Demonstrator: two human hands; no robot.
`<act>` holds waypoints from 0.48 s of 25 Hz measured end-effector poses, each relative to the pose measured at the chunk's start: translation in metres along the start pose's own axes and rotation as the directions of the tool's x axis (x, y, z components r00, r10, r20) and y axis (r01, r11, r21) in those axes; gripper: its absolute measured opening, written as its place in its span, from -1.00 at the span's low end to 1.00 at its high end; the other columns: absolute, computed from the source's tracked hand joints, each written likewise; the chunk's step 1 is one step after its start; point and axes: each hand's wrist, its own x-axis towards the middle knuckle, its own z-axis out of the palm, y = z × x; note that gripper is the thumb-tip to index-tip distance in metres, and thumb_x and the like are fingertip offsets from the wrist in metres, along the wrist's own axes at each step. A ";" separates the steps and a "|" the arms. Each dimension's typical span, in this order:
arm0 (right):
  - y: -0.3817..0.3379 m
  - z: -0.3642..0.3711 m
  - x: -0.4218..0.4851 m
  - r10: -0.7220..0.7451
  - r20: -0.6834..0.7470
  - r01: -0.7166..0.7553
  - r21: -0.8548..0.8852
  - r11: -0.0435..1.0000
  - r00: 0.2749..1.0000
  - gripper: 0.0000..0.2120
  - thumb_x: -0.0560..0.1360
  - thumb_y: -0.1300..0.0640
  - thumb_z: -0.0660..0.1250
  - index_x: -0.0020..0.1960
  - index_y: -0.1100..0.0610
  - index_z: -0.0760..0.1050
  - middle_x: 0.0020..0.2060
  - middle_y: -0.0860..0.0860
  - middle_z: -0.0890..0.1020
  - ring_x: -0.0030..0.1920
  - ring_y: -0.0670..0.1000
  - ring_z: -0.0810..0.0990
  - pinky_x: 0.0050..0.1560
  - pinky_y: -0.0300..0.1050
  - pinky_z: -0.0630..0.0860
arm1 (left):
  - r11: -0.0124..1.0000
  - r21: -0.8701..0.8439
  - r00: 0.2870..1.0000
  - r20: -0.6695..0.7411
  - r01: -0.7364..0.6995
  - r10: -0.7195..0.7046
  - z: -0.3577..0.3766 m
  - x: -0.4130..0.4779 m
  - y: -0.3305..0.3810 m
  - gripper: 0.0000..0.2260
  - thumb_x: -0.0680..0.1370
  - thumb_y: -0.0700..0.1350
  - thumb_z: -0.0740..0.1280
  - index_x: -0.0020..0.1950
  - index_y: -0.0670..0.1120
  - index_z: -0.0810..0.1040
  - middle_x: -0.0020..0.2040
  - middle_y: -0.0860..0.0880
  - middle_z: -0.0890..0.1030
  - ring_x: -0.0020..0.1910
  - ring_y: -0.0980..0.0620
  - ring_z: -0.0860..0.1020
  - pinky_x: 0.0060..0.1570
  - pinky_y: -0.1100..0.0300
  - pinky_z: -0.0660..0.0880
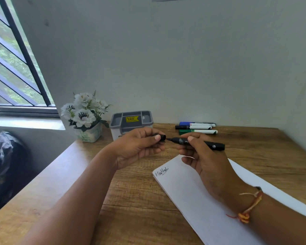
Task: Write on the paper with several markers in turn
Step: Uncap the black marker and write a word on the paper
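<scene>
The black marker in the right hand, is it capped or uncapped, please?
Uncapped: the black marker shows its bare tip, and the left hand holds the cap just clear of it.

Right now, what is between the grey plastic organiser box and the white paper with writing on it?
In the head view, the left hand holding the black cap, above bare wooden table.

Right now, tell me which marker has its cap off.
The all-black marker in the right hand; its cap is in the left hand. The blue, black and green markers by the wall stay capped.
</scene>
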 end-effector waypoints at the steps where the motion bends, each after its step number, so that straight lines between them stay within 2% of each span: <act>1: 0.001 0.000 0.000 -0.002 0.010 0.002 -0.002 1.000 1.000 -0.78 0.65 0.17 0.23 0.05 0.10 0.67 -0.15 0.12 0.75 -0.12 0.02 0.71 -0.12 -0.06 0.59 | 1.000 -0.001 1.000 0.006 0.003 -0.003 0.002 -0.001 0.000 -0.67 0.48 -0.20 0.38 0.23 -0.26 0.55 -0.08 -0.18 0.67 -0.11 0.01 0.67 -0.08 0.24 0.64; 7: 0.004 0.000 -0.001 -0.016 0.011 0.016 -0.039 0.999 1.000 -0.81 0.62 0.15 0.29 0.10 0.12 0.67 -0.13 0.13 0.75 -0.10 0.02 0.72 -0.10 -0.06 0.60 | 0.999 0.032 0.998 0.068 0.005 -0.008 0.009 -0.001 0.000 -0.73 0.49 -0.23 0.38 0.18 -0.25 0.57 -0.07 -0.20 0.69 -0.10 -0.01 0.69 -0.04 0.21 0.65; 12: 0.003 0.000 -0.003 -0.045 0.043 0.046 -0.044 0.998 0.998 -0.77 0.60 0.09 0.31 0.13 0.15 0.67 -0.11 0.16 0.76 -0.09 0.04 0.74 -0.06 -0.13 0.65 | 0.998 0.037 0.999 0.028 -0.042 0.041 0.011 0.001 -0.002 -0.74 0.46 -0.25 0.41 0.14 -0.23 0.61 -0.06 -0.21 0.71 -0.11 0.00 0.71 -0.07 0.23 0.65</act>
